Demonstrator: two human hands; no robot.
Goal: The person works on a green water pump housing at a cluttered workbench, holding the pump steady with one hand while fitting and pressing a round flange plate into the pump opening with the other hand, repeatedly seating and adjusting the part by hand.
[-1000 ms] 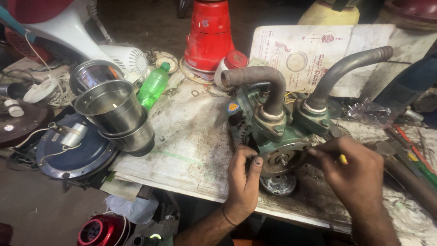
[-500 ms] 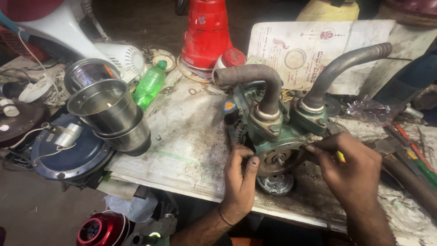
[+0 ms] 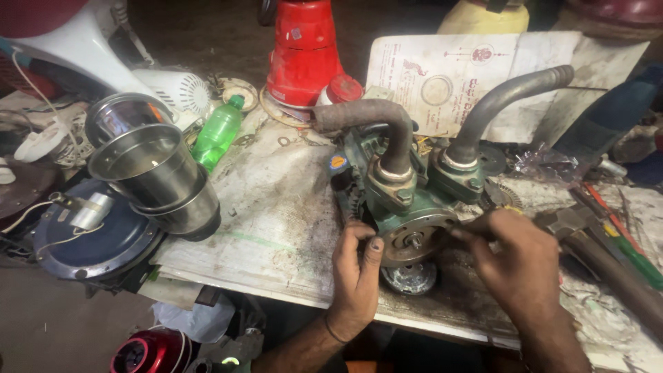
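A green water pump [image 3: 407, 186] with two bent grey hoses [image 3: 387, 124] stands on the dirty workbench [image 3: 276, 207]. Its round metal face [image 3: 413, 238] with a short shaft points toward me. My left hand [image 3: 356, 266] rests against the left edge of that face, thumb and fingers pinched on the rim. My right hand [image 3: 514, 259] grips a thin dark tool whose tip touches the right side of the face; most of the tool is hidden in the fist. A loose round metal part [image 3: 409, 278] lies below the pump.
Steel mixer jars [image 3: 155, 176] lie left of the pump, next to a green plastic bottle [image 3: 217, 131] and a blue round appliance base [image 3: 90, 235]. A red cone-shaped jar [image 3: 304, 52] stands behind. Hand tools [image 3: 615, 249] lie at the right. A printed paper sheet [image 3: 449, 76] leans behind.
My right hand has shifted a little left toward the pump face, and my left hand's fingers have closed tighter on its rim. The pump itself has stayed in place.
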